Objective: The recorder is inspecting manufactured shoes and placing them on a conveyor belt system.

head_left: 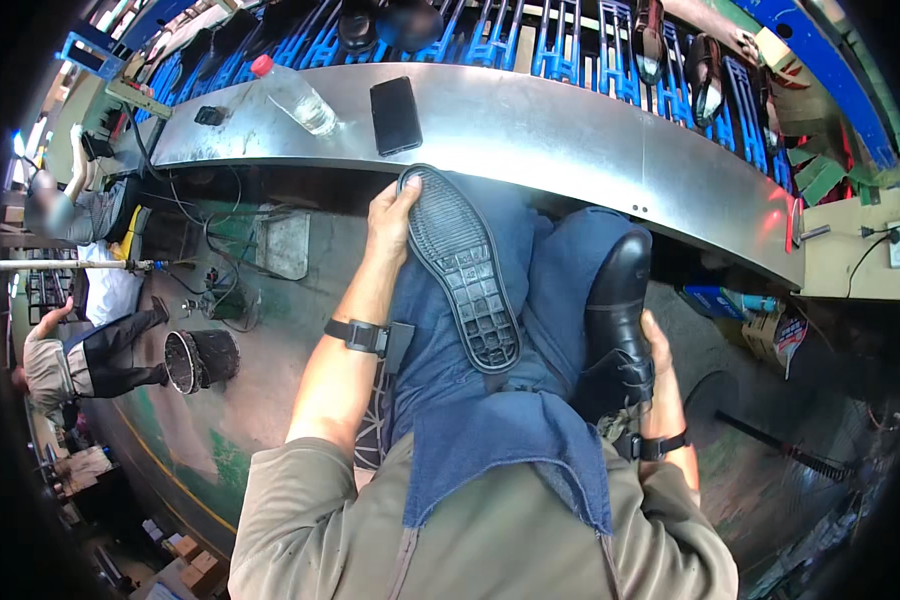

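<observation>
My left hand grips a black rubber shoe sole at its upper end, thumb on the near edge. The sole lies over my left thigh, with its ridged, blocky face toward me. On my right, a black leather lace-up shoe rests against my right thigh, toe pointing away from me. My right hand is closed around the shoe's outer side near the laced opening; most of its fingers are hidden behind the shoe. A blue apron covers my lap.
Ahead runs a curved metal bench carrying a black phone and a clear bottle with a red cap. Behind it stand blue racks with shoes. A black bucket sits on the floor at left, near another person.
</observation>
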Motion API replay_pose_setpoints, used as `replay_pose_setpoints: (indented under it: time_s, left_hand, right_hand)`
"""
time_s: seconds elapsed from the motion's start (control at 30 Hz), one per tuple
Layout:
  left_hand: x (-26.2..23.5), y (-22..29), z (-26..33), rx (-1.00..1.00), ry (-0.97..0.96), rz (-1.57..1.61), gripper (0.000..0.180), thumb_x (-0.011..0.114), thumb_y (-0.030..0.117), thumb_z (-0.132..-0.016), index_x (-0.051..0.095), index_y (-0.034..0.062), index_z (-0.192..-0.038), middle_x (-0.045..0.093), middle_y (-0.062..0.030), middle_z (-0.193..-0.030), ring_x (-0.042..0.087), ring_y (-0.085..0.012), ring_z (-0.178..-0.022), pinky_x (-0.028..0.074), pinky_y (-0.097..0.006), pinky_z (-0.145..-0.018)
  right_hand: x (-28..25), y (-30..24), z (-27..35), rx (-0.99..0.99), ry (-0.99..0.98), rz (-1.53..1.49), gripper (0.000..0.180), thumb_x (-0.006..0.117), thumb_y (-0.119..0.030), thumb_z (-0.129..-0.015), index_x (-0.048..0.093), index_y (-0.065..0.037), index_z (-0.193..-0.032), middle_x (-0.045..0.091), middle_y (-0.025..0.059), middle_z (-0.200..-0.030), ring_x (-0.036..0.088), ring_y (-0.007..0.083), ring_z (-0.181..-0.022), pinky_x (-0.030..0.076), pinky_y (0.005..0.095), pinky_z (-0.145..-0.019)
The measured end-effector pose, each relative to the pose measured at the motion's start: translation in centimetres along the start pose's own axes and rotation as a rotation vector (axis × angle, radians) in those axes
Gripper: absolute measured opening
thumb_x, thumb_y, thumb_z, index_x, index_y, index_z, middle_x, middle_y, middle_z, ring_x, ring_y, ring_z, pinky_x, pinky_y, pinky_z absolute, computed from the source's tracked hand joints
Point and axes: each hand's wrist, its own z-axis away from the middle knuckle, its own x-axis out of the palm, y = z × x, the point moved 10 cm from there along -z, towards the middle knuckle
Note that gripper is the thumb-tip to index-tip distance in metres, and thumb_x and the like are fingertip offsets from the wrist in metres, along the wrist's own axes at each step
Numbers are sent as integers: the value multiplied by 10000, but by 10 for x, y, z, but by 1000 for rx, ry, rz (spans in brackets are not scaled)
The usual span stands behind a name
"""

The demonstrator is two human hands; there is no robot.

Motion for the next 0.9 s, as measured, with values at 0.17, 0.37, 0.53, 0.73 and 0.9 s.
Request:
replay_pose_setpoints:
  time_s: [0.17, 0.37, 0.53, 0.73, 0.9]
  left_hand:
    - [44, 54, 23, -9, -136, 298, 332, 556, 141, -985, 626, -69, -1232, 710, -127, -1046, 700, -193, -901, 578, -310, -816]
    - [67, 90, 60, 9, -305, 416, 574, 591, 231, -918, 503, -98, -1381, 617, -253, -1310, 615, -319, -1223, 505, -439, -1047]
    - [116, 111, 100, -42, -540, 526, 667, 521, 413, -981, 418, -44, -1456, 485, -295, -1454, 464, -429, -1379, 405, -554, -1138]
    - [168, 120, 126, 76, -691, 341, 931, 217, 740, -983, 474, -56, -1392, 628, -255, -1262, 573, -416, -1261, 497, -537, -1048]
    - [215, 135, 161, 120, -741, 7, 866, 166, 648, -1035, 561, -81, -1281, 631, -261, -1230, 573, -402, -1252, 465, -526, -1070]
  right_hand:
    - [47, -9, 21, 10, -275, -334, 742, 568, -533, -968, 464, 37, -1431, 639, 218, -1274, 675, 304, -1118, 563, 412, -935]
    - [39, 15, 34, 173, -142, -313, 942, 614, -700, -863, 478, 64, -1396, 668, 273, -1173, 708, 364, -1025, 596, 459, -877]
    - [33, 16, 30, 168, -211, -273, 911, 537, -694, -893, 471, 57, -1404, 645, 267, -1224, 692, 380, -1052, 580, 498, -914]
    - [129, -71, 17, -15, -292, 1, 816, 567, -606, -943, 491, 72, -1391, 649, 157, -1241, 646, 227, -1082, 518, 334, -946]
    - [171, -93, 26, -141, -506, 52, 792, 587, -545, -968, 459, 89, -1425, 614, 134, -1300, 579, 186, -1183, 450, 319, -1024]
